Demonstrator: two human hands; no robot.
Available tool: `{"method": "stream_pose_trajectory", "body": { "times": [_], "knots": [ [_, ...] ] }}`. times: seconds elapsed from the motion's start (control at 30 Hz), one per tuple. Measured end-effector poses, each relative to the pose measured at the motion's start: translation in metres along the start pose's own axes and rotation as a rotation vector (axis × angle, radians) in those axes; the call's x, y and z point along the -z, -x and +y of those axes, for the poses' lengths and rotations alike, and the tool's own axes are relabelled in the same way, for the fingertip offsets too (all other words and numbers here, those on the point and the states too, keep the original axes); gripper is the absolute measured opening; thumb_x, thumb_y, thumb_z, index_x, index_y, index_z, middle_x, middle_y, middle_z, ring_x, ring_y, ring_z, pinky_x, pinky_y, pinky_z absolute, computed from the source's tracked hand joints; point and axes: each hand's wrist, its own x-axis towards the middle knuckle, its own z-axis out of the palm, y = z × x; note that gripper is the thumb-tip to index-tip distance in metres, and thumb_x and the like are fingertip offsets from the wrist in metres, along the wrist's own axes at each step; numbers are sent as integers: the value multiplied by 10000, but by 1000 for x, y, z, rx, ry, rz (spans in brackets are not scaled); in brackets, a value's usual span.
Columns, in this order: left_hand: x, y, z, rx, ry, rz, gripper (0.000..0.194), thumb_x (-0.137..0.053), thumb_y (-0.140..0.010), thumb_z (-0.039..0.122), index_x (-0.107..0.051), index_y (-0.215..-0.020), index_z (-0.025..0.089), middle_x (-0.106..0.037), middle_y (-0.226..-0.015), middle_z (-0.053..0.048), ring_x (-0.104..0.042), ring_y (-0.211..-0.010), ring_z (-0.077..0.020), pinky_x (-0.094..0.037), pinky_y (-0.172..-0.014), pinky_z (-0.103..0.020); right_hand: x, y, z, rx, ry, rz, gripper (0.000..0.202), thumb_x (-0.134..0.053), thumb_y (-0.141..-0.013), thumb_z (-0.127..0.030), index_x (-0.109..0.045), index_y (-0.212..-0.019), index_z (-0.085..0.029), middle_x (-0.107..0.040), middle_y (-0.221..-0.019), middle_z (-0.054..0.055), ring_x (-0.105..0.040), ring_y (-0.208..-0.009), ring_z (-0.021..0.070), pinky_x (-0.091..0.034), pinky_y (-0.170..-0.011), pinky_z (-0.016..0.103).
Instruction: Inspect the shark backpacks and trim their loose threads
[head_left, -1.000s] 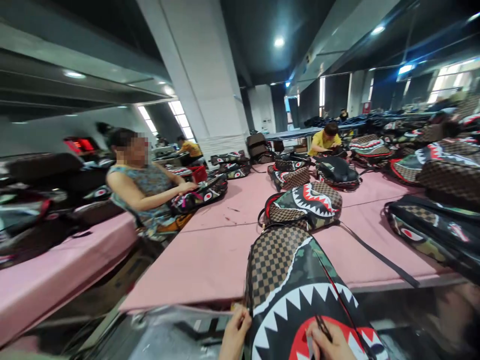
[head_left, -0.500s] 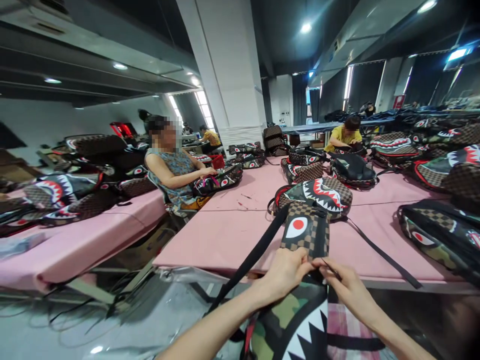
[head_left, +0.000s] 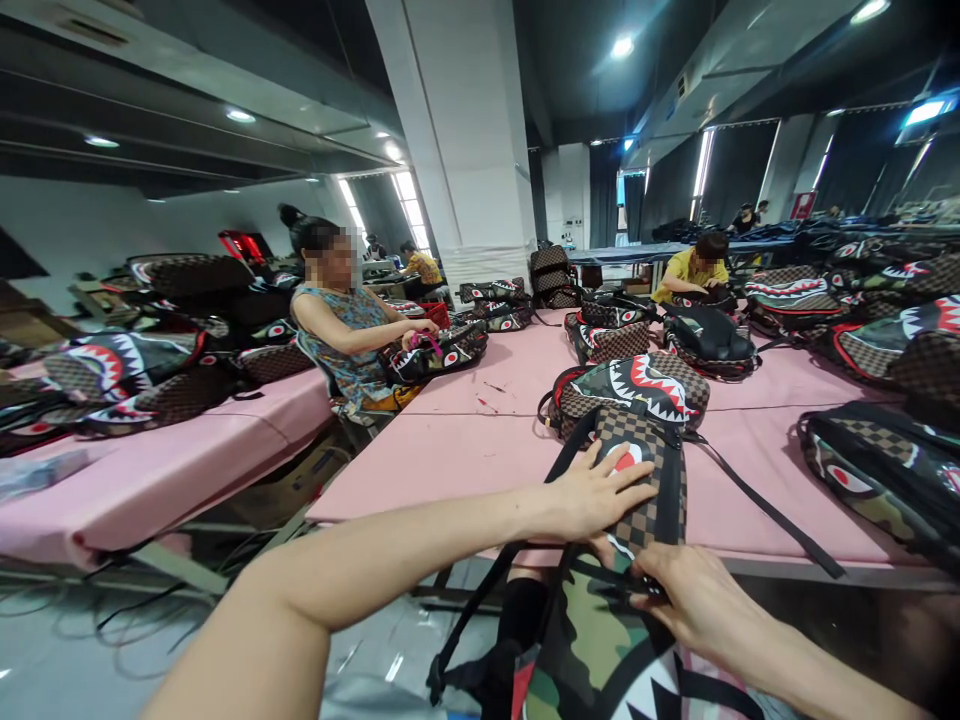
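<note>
A backpack with camouflage, shark teeth and brown check (head_left: 600, 620) rests across my lap and the table's front edge. My left hand (head_left: 604, 490) lies spread on its checkered part (head_left: 637, 520), partly over a red and white eye patch (head_left: 624, 460). Just below and to the right, my right hand (head_left: 690, 590) is closed at the seam between the checkered and camouflage parts. Something small and dark shows at its fingertips; its kind is unclear. Behind the checkered part, another shark-teeth backpack (head_left: 645, 390) lies on the table.
The pink-covered table (head_left: 420, 470) holds several more backpacks, one at right (head_left: 862, 480). Thin tools or scraps (head_left: 487, 405) lie left of centre. One co-worker (head_left: 341, 320) sits at left handling a backpack; another in yellow (head_left: 694, 270) works across the table. A black strap (head_left: 765, 510) trails rightward.
My left hand has gone from a pinch at the seam to lying spread farther up the checkered part. The backpack has shifted slightly right, and my right hand has moved a little lower.
</note>
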Motion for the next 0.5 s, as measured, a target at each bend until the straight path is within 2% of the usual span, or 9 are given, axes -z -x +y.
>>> {"method": "stream_pose_trajectory", "body": {
  "times": [0.07,0.13,0.23,0.3,0.37,0.43,0.5],
  "knots": [
    [-9,-1,2,13,-7,-28,853,-644,-685,489,-256,-1373,167,-190,-1481,-147,-79,-1338,-412,-126,-1017,-610,-6,-1,0,-37,-15,-23,73,-632,-697,-239,-641,-767,-221,-630,-699,31,-586,-656,185,-316,-542,235],
    [-17,-1,4,35,-27,-36,855,-643,-689,471,-247,-1380,161,-176,-1490,-140,-53,-1343,-411,-99,-1024,-614,-10,-1,0,-42,-61,-37,86,-641,-684,-261,-633,-759,-221,-621,-682,25,-567,-641,177,-312,-543,232],
    [-28,1,6,65,-52,-7,872,-634,-697,461,-215,-1390,138,-179,-1491,-133,-36,-1349,-398,-83,-1039,-596,-9,-1,-6,-34,-151,-40,96,-576,-718,-234,-612,-806,-223,-609,-697,6,-532,-637,155,-311,-558,225],
    [-35,4,9,79,-63,12,871,-613,-714,460,-191,-1396,120,-176,-1492,-134,-38,-1354,-383,-77,-1051,-580,-7,-2,-14,-20,-199,-47,74,-518,-740,-212,-586,-768,-210,-587,-681,-7,-497,-625,138,-299,-554,217],
    [-45,6,12,104,-92,28,790,-563,-765,397,-185,-1398,114,-169,-1495,-133,-53,-1361,-359,-81,-1060,-564,-6,-4,-22,-26,-247,-82,72,-497,-734,-191,-549,-684,-188,-544,-616,-23,-458,-588,119,-282,-541,211],
    [-56,7,16,162,-135,62,646,-464,-826,258,-196,-1396,114,-176,-1495,-122,-88,-1367,-320,-93,-1073,-531,-8,-8,-28,-21,-332,-131,81,-502,-716,-165,-517,-638,-174,-506,-572,-35,-430,-557,102,-277,-527,203],
    [-66,8,16,230,-152,98,566,-374,-857,170,-206,-1394,108,-212,-1485,-115,-144,-1366,-276,-112,-1086,-484,-12,-12,-31,29,-422,-163,96,-506,-715,-147,-502,-621,-168,-494,-565,-39,-420,-539,92,-287,-517,195]
  ]
}}
